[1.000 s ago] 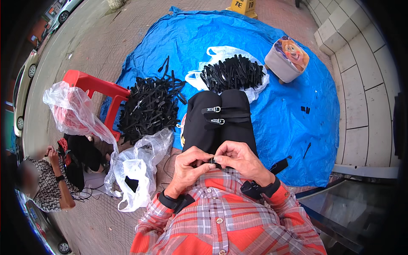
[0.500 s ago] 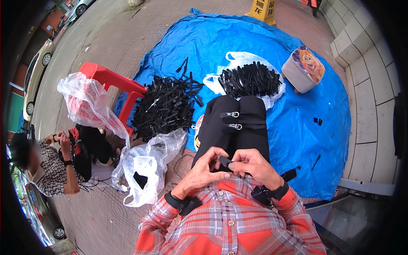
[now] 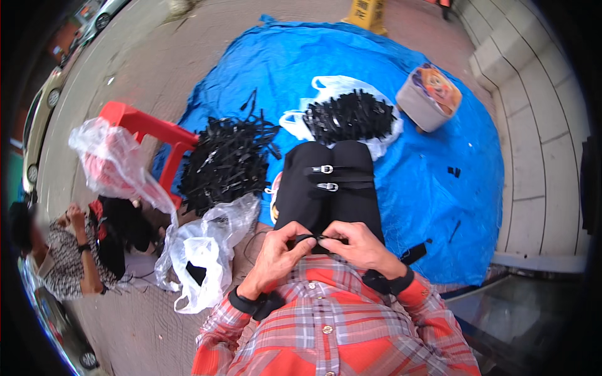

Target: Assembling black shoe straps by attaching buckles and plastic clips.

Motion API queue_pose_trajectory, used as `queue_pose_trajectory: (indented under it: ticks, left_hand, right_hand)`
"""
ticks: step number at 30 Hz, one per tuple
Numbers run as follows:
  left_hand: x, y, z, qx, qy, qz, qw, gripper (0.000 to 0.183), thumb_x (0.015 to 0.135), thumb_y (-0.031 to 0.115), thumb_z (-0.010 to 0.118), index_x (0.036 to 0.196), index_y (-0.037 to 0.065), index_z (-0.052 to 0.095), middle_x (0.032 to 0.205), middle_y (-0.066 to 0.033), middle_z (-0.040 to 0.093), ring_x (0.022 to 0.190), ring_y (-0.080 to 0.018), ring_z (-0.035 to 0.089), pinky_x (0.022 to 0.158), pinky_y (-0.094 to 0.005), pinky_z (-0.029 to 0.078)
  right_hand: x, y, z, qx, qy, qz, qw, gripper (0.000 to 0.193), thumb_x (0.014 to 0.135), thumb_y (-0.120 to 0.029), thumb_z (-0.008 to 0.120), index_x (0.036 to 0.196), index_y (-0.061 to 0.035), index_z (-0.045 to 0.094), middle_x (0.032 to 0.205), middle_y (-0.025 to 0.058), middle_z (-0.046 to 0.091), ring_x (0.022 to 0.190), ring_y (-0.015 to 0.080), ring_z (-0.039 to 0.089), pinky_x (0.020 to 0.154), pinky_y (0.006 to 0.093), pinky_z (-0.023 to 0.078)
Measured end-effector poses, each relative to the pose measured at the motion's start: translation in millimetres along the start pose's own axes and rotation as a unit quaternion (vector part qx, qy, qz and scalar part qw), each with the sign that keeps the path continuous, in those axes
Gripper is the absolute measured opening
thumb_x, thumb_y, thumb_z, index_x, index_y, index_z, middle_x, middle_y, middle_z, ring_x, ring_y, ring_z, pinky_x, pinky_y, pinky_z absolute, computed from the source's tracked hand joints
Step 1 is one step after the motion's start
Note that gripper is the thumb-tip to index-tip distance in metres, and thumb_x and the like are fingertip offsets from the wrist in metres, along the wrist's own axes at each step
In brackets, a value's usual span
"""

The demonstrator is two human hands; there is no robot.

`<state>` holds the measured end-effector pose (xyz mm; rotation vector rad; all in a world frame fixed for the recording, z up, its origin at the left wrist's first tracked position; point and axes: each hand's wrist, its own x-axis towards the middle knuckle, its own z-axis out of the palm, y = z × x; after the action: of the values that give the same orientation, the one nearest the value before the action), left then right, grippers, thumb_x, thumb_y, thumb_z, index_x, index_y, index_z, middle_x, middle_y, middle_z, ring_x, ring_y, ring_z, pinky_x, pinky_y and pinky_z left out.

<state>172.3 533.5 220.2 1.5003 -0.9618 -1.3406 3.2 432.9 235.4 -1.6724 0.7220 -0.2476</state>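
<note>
The left hand (image 3: pixel 276 254) and right hand (image 3: pixel 359 245) both pinch one thin black strap (image 3: pixel 321 239) over the lap, fingers closed on it. Two buckled straps (image 3: pixel 326 177) lie across the black trousers (image 3: pixel 329 194). Two heaps of black straps (image 3: pixel 227 161) sit on the blue tarp (image 3: pixel 433 169).

I am holding both my hands close together in front of my chest, forearms coming up from below in red plaid sleeves with a dark band at each wrist. My left hand (image 3: pixel 276 254) is curling inward, its fingers (image 3: pixel 295 233) bending toward the right and pinching at the tips. My right hand (image 3: pixel 362 245) is mirroring it, knuckles up, fingertips pinching toward the left. The fingertips of both hands are nearly meeting in the middle.
</note>
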Motion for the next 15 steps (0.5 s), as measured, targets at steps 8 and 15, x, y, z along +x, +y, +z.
queue_pose_trajectory:
  ticks: [8, 15]
  left_hand:
    - [24.4, 4.9, 3.2, -0.089, 0.073, 0.061, 0.992, 0.014, 0.084, 0.003, 0.052, 0.098, 0.002, 0.054, 0.083, -0.0005, 0.056, 0.076, -0.0080, 0.052, 0.069, -0.0208, 0.042]
    - [24.4, -20.7, -30.4, -0.293, 0.132, -0.008, 0.947, 0.017, 0.091, 0.000, 0.041, 0.107, -0.003, 0.044, 0.099, -0.0129, 0.051, 0.093, -0.0237, 0.061, 0.082, -0.0307, 0.051]
  right_hand:
    - [12.5, 15.3, -13.0, -0.189, 0.153, -0.136, 0.960, 0.011, 0.078, -0.011, 0.062, 0.083, -0.0017, 0.061, 0.080, 0.0104, 0.056, 0.074, 0.0274, 0.056, 0.066, 0.0352, 0.042]
    - [51.7, 10.6, -35.3, -0.430, 0.313, -0.253, 0.808, 0.011, 0.075, -0.008, 0.060, 0.085, -0.0055, 0.059, 0.083, 0.0094, 0.052, 0.083, 0.0283, 0.048, 0.074, 0.0377, 0.036]
